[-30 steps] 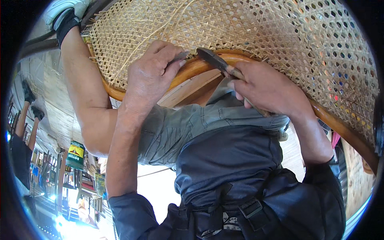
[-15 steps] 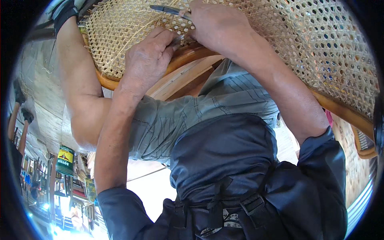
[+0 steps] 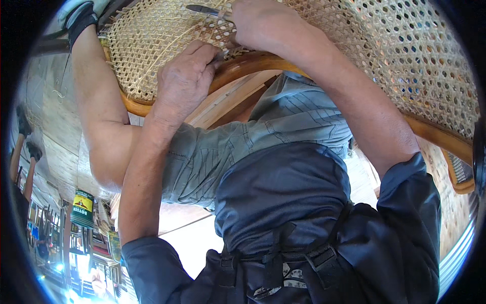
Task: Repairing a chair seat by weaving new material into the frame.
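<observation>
A cluttered workshop opens out on the left over a pale floor (image 3: 55,106), with glaring light at its near left corner. The cane panel (image 3: 425,61) spreads across the far side, its open weave edged on the near side by a curved, varnished wooden frame (image 3: 445,140); loose cane strands lie over the weave left of centre. At the frame's middle, the left hand (image 3: 183,76) is closed in a pinch, thumb against forefinger, on a small grey piece mostly hidden by the fingers. Just right of it and a little farther off, the right hand (image 3: 268,28) is curled round the handle of a knife (image 3: 202,9), whose dark blade points left above the cane; its fingertips cannot be made out. Wooden boards (image 3: 230,101) show beneath the frame, beside grey-green shorts (image 3: 288,111). Nearer is a dark shirt (image 3: 283,182) with black straps. The person's bare leg (image 3: 98,81) reaches far left, a green can (image 3: 82,209) with a yellow label sits at near left, and another cane-filled frame (image 3: 458,175) stands at far right.
</observation>
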{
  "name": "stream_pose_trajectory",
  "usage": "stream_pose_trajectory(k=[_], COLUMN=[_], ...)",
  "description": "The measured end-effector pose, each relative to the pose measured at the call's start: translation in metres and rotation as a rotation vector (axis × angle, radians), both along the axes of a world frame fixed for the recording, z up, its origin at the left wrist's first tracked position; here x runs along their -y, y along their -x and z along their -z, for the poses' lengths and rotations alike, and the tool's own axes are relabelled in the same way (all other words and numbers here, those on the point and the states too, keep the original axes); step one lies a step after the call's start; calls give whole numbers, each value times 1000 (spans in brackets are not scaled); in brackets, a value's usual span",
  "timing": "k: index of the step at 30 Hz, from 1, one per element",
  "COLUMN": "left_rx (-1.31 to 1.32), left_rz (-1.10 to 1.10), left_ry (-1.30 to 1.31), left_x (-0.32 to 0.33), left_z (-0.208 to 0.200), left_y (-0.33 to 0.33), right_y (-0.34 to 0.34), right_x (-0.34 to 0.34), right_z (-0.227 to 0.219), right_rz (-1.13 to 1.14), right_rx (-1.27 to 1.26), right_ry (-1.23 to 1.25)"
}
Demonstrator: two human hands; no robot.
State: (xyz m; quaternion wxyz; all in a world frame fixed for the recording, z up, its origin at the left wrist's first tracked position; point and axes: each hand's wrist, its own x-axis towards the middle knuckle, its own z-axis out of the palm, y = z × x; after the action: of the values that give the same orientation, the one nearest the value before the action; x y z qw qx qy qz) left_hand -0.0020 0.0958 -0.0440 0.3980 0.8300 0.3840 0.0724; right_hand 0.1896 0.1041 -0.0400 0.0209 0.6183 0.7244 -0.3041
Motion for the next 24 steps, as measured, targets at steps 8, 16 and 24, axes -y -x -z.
stream_pose_trajectory(k=[8, 16, 24], left_rx=[-41, -2, 31], left_rz=[11, 7, 29], left_ry=[-4, -341, -295], left_x=[-3, 15, 11], left_z=[-6, -11, -9], left_y=[-2, 3, -1], right_y=[19, -21, -16], right_x=[3, 26, 44], right_z=[-20, -78, -95], right_rz=[24, 169, 408], right_rx=[104, -187, -271], right_ry=[-11, 441, 744])
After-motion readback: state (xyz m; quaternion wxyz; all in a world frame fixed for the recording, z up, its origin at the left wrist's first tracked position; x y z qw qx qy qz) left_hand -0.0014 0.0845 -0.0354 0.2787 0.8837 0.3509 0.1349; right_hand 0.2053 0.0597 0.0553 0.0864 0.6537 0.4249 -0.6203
